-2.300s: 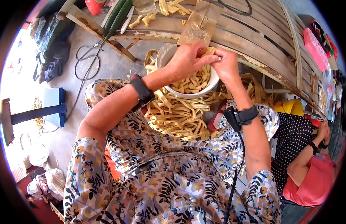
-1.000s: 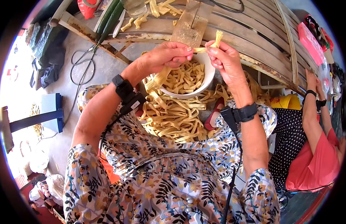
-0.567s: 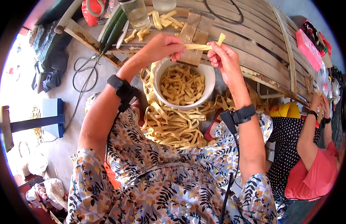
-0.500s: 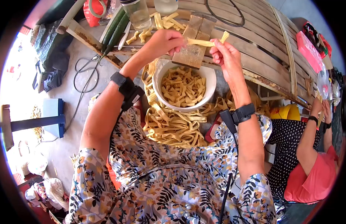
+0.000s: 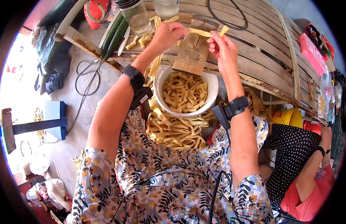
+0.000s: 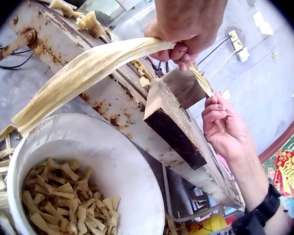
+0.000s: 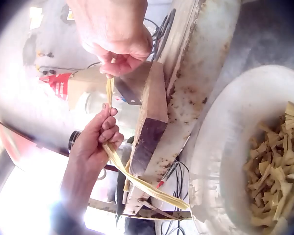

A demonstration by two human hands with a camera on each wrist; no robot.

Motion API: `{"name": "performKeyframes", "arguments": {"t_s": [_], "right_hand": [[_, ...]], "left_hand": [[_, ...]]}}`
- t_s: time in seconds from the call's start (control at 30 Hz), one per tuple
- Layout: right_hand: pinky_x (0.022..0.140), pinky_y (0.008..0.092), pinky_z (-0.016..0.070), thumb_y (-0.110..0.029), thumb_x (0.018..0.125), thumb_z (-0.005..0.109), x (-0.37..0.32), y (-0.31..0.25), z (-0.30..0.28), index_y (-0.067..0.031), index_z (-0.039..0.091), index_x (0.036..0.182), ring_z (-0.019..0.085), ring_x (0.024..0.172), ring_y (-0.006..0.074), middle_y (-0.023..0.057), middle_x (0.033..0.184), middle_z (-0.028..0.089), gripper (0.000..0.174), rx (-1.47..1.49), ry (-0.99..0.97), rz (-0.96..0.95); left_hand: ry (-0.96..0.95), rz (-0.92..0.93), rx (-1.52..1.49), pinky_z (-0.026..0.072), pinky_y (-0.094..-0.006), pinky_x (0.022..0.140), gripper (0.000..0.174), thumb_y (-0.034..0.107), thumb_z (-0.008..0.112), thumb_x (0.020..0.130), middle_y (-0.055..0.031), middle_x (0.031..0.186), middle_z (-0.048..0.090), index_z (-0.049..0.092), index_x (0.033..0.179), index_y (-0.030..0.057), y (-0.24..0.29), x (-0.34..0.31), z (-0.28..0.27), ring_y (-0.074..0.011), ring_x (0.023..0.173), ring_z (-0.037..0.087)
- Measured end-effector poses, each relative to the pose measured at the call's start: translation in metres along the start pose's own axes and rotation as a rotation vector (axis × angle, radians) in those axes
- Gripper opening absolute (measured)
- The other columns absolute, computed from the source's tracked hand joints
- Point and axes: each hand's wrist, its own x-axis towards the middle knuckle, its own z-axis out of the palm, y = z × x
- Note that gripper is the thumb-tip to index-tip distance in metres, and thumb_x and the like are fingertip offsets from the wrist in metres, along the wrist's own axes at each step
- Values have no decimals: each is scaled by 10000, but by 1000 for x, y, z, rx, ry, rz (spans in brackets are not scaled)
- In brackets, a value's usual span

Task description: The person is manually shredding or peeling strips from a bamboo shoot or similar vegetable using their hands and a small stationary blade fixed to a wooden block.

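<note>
My left hand (image 5: 167, 36) and right hand (image 5: 224, 47) are raised over a wooden board (image 5: 192, 54) at the bench edge. Between them they stretch a pale yellow flat strip (image 5: 200, 33), pinched at thumb and fingertips on each side. A short end sticks up past the right fingers. From the left hand a long tail (image 6: 83, 68) hangs toward the white bucket (image 6: 90, 142), which holds many short cut pieces (image 5: 185, 91). In the right wrist view a grey plate (image 7: 130, 90) stands by the board, behind the hands.
A slatted bench (image 5: 255, 48) bears two clear jars (image 5: 137, 20), cucumbers (image 5: 115, 35), a white-handled tool (image 5: 124, 41) and loose yellow pieces. More strips (image 5: 175, 130) lie heaped on the floor below the bucket. Another person (image 5: 307, 186) sits at right. Cables (image 5: 92, 76) lie on the floor.
The hands, close together over the bucket at first, have drawn apart with the strip stretched between them and moved up over the board. The bucket now shows lower in the view.
</note>
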Motion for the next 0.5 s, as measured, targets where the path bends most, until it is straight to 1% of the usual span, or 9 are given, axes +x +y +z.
{"name": "performKeyframes", "arguments": {"t_s": [0.17,0.23,0.27,0.33,0.37,0.47,0.5], "right_hand": [[464,189,409,-160,808,614,9,8,-3,-6,599,817,485,514,70,48,678,585,155,4,13,6],[450,187,401,-147,807,607,11,15,-7,1,597,805,481,503,65,51,670,584,149,-27,23,11],[441,185,395,-140,806,602,8,20,-10,5,596,799,476,496,61,51,662,581,146,-130,70,5],[422,181,383,-126,805,593,6,28,-17,13,594,787,466,481,54,52,647,577,140,-338,165,-15],[405,177,365,-124,804,589,-1,22,-16,22,589,803,462,472,50,45,627,571,146,-350,182,-24],[406,175,361,-132,804,594,-32,-2,1,17,597,849,467,474,52,31,623,569,156,-353,-18,94],[433,178,387,-144,809,597,-44,-7,2,26,599,902,488,494,57,27,639,579,193,-409,-151,171]], "left_hand": [[31,2,17,341,-196,500,182,225,581,804,55,588,482,641,780,55,-3,4,2,-34,552,404],[41,84,9,342,-194,501,171,207,573,805,52,597,490,641,774,54,-27,10,10,-32,555,414],[45,125,5,343,-193,502,166,198,568,806,50,601,494,641,771,53,-29,9,12,-31,557,420],[63,63,69,343,-186,510,169,184,548,826,44,614,498,638,791,46,-37,3,10,-34,562,421],[79,30,101,342,-182,514,171,177,537,837,40,621,499,637,801,43,-37,-4,8,-36,564,421],[-204,-154,-429,345,-173,534,184,165,501,870,33,658,503,625,849,30,-2,-25,-12,-38,572,412],[-239,-178,-441,347,-166,545,193,173,484,889,34,678,494,603,911,24,6,-36,-14,-39,571,400]]}}
